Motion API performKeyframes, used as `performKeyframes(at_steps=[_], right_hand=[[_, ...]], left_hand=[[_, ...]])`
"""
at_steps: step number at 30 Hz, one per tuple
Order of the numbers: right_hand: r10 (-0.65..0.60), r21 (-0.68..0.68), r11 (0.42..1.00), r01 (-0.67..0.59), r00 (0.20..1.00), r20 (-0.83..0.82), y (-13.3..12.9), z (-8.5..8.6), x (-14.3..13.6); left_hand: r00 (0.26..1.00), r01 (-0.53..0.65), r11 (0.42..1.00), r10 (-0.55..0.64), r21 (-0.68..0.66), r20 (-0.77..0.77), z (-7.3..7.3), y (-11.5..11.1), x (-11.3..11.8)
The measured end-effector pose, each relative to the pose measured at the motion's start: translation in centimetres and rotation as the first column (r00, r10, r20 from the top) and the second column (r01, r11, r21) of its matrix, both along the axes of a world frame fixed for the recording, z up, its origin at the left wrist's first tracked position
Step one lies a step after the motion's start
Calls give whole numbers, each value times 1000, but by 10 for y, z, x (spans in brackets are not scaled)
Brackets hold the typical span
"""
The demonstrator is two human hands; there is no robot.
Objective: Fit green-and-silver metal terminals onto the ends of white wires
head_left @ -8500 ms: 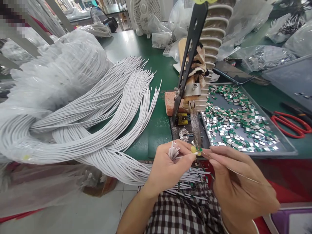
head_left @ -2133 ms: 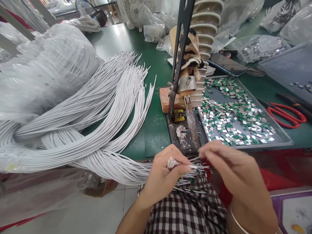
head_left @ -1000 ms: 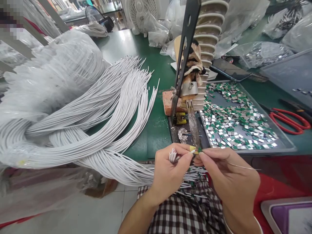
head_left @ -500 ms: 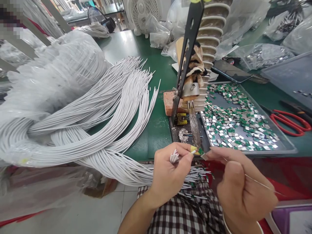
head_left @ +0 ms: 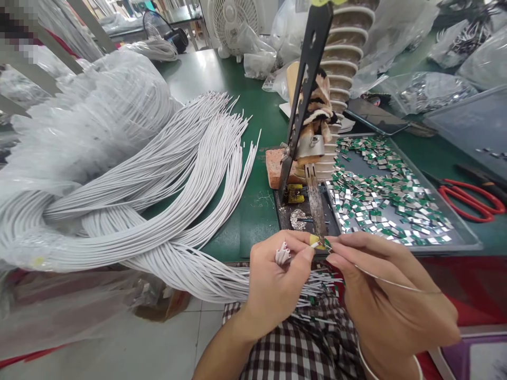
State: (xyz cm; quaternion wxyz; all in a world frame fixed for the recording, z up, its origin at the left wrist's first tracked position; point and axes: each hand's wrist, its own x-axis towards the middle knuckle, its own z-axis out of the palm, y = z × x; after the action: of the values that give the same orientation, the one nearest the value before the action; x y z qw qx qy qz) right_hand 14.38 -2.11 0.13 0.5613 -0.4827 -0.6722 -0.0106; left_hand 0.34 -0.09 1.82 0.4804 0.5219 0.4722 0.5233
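My left hand (head_left: pixel 273 285) is closed round a small bundle of white cables (head_left: pixel 282 254), their cut ends showing above the fist. Between thumb and forefinger, which wears a yellow finger cot (head_left: pixel 314 241), it pinches one cable end. Fingers of my right hand (head_left: pixel 400 301) are pinched together just right of that end, by a small green circuit board (head_left: pixel 327 244). A thin solder wire (head_left: pixel 390 285) runs through the same hand. Directly above both fingertips is the lower end of a soldering iron (head_left: pixel 317 208), clamped upright; exact contact there is too small to tell.
A clear tray (head_left: pixel 471 244) of small green-and-metal boards stands at right, beside red-handled scissors (head_left: pixel 471 203). Large bundles of white cable (head_left: pixel 190 211) cover the left. A brick (head_left: pixel 275 166), a black metal stand (head_left: pixel 303 100) and a ribbed hose (head_left: pixel 346 58) surround the iron.
My right hand has moved left and its fingers have closed in on the small board by the iron's tip. My left hand has stayed nearly still.
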Motion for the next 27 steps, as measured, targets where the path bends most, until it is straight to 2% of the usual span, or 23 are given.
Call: performKeyframes(at_steps=[6,10,12,14,18,21,24,27], right_hand=[[81,-28,996,-84,991,-107,-2,0,4],[122,-218,962,-162,975,-183,-2,2,7],[87,-320,939,-129,986,-141,1,4,7],[46,-356,932,-68,996,-70,4,5,6],[52,-275,961,-44,998,23,5,1,4],[11,-256,967,3,999,54,1,-6,3],[-53,-171,984,46,998,-38,-2,-11,3],[-24,-39,999,19,992,-128,-1,-12,1]], left_hand=[[997,18,1000,-16,-23,70,-3,-2,-2],[998,38,999,-37,-20,54,-8,-4,-4],[997,77,997,-77,2,25,-10,-4,-5],[992,129,992,-129,6,-13,-11,-2,-6],[975,222,969,-219,-110,35,-11,2,-7],[973,214,964,-196,-155,123,-11,5,-8],[973,196,969,-173,-151,153,-9,6,-8],[976,192,975,-177,-116,123,-6,6,-9]])
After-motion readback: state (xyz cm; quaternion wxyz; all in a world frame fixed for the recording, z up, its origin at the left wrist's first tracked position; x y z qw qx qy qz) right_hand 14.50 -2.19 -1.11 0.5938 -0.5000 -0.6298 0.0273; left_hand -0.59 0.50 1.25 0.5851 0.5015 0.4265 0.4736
